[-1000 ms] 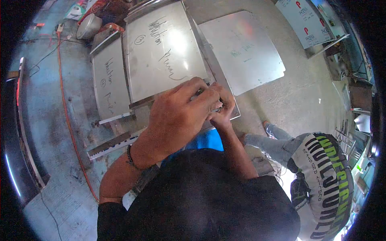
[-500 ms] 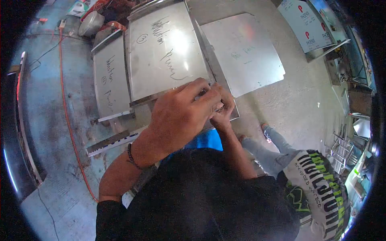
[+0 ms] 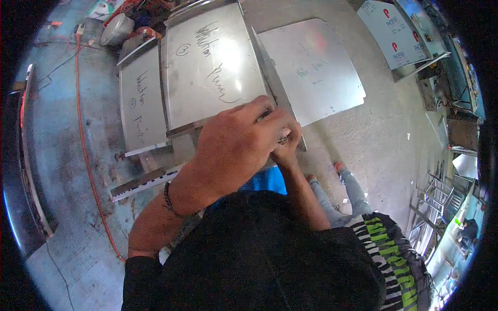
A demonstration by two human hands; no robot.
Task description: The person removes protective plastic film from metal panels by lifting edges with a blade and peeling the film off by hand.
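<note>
My left hand (image 3: 233,147), with a dark bracelet on its wrist, is closed, its fingers curled over at the front of my body. Against its fingertips, partly hidden behind them, my right hand (image 3: 288,145) is closed too. A small dark thing shows between the fingers where the hands meet, too covered to name. Just beyond the hands lies a large metal panel (image 3: 207,67) with handwriting and a circled 3. A narrower written panel (image 3: 140,101) is at its left, and a pale sheet (image 3: 314,72) with faint green writing is at its right.
Close on my right stands a person (image 3: 389,254) in a black, white and green top. An orange cord (image 3: 85,145) runs along the floor at left. A PHOENIX-printed sheet (image 3: 391,33) is at the far right, with a metal rack (image 3: 436,194) below it.
The person at my right has shifted lower in view, and the legs show more. My hands stay together in nearly the same spot, with the fingers slightly shifted.
</note>
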